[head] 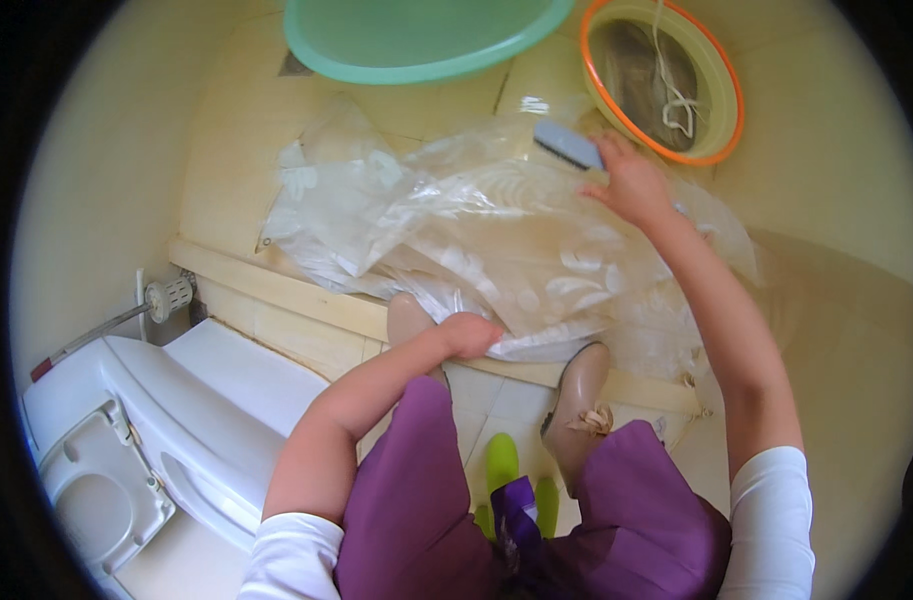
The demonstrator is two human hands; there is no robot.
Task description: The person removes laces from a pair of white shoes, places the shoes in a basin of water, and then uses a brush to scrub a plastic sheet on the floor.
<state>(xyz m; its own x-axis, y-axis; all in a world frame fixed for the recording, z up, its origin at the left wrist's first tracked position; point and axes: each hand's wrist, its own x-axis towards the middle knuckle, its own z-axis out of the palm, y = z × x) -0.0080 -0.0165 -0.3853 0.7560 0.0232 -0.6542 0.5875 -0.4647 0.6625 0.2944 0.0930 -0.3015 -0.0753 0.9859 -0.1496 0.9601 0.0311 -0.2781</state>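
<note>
A wet, translucent plastic shower curtain (531, 225) with a pale printed pattern lies crumpled across the tiled floor before me. My left hand (471, 335) is closed on its near edge, between my two beige boots. Over the curtain's far right part, my right hand (634, 180) grips a grey-blue scrubbing brush (567, 145), its dark bristles facing down. Whether the bristles touch the plastic I cannot tell. Part of the brush is hidden by my fingers.
Beyond the curtain stand a large green basin (426, 71) and an orange-rimmed bucket (735, 112) holding dark contents and a white cord. A raised sill (291, 292) crosses the floor. At left are a white toilet (201, 420) and a long-handled brush (88, 341). Green slippers (503, 461) lie between my boots.
</note>
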